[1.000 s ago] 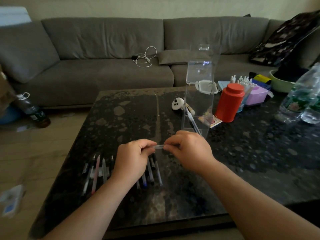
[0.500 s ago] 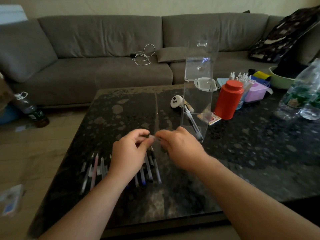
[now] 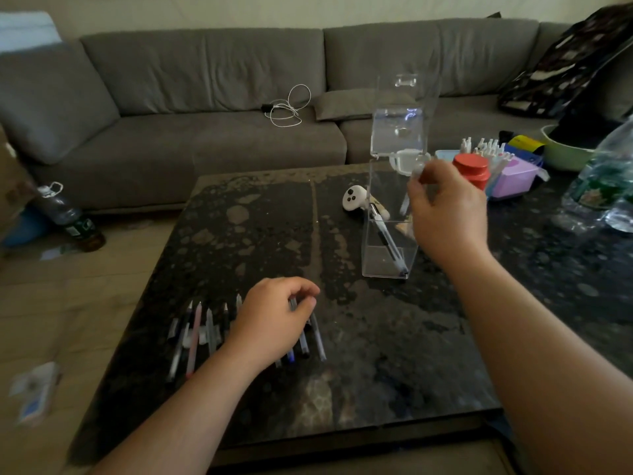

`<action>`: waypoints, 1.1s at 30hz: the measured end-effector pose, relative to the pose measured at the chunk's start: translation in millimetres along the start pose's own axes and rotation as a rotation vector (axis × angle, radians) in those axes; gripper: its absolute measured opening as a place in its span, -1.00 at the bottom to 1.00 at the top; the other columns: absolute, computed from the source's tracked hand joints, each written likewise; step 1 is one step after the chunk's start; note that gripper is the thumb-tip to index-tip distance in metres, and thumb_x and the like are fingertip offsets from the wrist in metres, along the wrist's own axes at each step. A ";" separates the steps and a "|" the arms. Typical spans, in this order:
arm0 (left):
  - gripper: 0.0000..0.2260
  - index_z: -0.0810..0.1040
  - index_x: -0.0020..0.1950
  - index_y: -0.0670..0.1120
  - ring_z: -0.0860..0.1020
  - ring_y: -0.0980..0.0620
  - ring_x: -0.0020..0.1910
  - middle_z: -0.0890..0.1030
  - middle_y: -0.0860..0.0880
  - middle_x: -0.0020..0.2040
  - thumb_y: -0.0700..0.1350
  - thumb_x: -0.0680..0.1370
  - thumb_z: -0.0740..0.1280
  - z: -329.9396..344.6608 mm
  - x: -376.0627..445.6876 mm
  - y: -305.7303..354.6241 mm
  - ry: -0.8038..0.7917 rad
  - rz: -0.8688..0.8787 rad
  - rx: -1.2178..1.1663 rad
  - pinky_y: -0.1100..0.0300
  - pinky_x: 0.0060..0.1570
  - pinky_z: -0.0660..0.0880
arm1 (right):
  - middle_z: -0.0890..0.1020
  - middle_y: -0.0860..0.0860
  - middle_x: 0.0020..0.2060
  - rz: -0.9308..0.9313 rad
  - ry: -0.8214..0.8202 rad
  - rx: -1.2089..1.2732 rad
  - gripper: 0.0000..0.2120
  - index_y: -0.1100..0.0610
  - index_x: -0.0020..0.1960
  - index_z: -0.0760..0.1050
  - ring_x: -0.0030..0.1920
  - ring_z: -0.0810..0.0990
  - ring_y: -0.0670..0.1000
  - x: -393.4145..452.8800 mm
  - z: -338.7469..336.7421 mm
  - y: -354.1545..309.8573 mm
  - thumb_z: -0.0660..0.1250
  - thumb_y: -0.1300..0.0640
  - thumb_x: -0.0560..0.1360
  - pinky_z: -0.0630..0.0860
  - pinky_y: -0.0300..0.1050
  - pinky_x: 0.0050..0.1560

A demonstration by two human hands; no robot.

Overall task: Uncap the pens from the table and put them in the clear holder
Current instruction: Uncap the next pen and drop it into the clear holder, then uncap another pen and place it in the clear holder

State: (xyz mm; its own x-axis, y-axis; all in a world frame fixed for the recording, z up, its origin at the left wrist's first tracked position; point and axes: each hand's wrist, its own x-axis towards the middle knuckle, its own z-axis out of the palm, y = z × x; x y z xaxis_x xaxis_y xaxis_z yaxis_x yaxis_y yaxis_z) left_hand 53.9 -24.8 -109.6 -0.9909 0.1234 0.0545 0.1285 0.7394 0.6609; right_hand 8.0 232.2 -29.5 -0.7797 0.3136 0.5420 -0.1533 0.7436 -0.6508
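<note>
Right hand (image 3: 447, 214): raised at the open front of the clear holder (image 3: 390, 234), fingers curled in a pinch. What looks like a pale, clear-bodied pen (image 3: 405, 204) hangs below the fingertips, blurred; I cannot tell how firmly it is held.
Left hand (image 3: 274, 320): low over the row of pens (image 3: 205, 332) on the table (image 3: 394, 354), fingers curled, thumb and forefinger pinching something small and dark, possibly a cap; too blurred to confirm.
Clear holder: tall, narrow, upright on the table, its hinged lid tipped back. One dark-tipped pen (image 3: 390, 245) already leans inside, tip down in the near corner.
Progress, judged: early. One pen is stored, one is at the mouth, and many lie flat near the table's front left edge.
Risk 1: the holder is tall on a small base. A knock from the right hand or wrist could tip it toward the white controller (image 3: 352, 198) or the red canister (image 3: 474, 169) close behind.
Risk 2: the transparent walls are hard to read in this dim light. The pen could strike the front lip and fall outside.
Risk 3: a pen released high would land tip first, with possible bounce or tip damage.
Risk 4: the left hand rests among loose pens near the edge. A sweep could roll some off, or mix capped with uncapped.
</note>
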 end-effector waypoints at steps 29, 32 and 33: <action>-0.61 0.57 0.35 0.21 0.40 -0.05 0.29 0.52 0.08 0.26 0.23 0.54 0.43 6.7 1.3 -0.9 -0.085 -0.001 0.551 0.00 0.26 0.43 | 0.49 -0.02 -0.01 -0.096 -1.001 -0.296 -0.59 -0.04 0.17 0.40 0.03 0.51 0.05 -102.3 74.4 -13.5 0.46 -0.21 0.48 0.44 -0.05 -0.05; -0.67 0.54 0.27 0.22 0.41 -0.02 0.29 0.54 0.13 0.23 0.18 0.53 0.46 6.3 1.2 1.7 -0.056 0.059 0.540 0.02 0.22 0.39 | 0.52 0.03 0.07 -0.043 -1.007 -0.295 -0.58 0.01 0.18 0.38 0.08 0.52 0.09 -99.2 74.8 -12.3 0.48 -0.06 0.46 0.46 -0.04 -0.02; -0.71 0.52 0.25 0.22 0.40 -0.01 0.28 0.55 0.15 0.20 0.13 0.55 0.45 6.1 0.5 2.6 -0.051 0.079 0.525 0.03 0.20 0.36 | 0.53 0.06 0.08 -0.044 -0.992 -0.328 -0.61 0.03 0.17 0.37 0.09 0.53 0.12 -98.5 75.5 -11.1 0.47 -0.02 0.46 0.47 -0.03 -0.04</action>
State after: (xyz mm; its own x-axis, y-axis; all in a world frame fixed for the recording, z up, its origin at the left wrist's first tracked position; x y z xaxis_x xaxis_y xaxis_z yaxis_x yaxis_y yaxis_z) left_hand 54.0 -18.8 -112.4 -0.9756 0.2149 0.0438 0.2193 0.9566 0.1919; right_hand 40.6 148.5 -115.8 -0.9486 -0.2328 -0.2142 -0.1373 0.9130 -0.3841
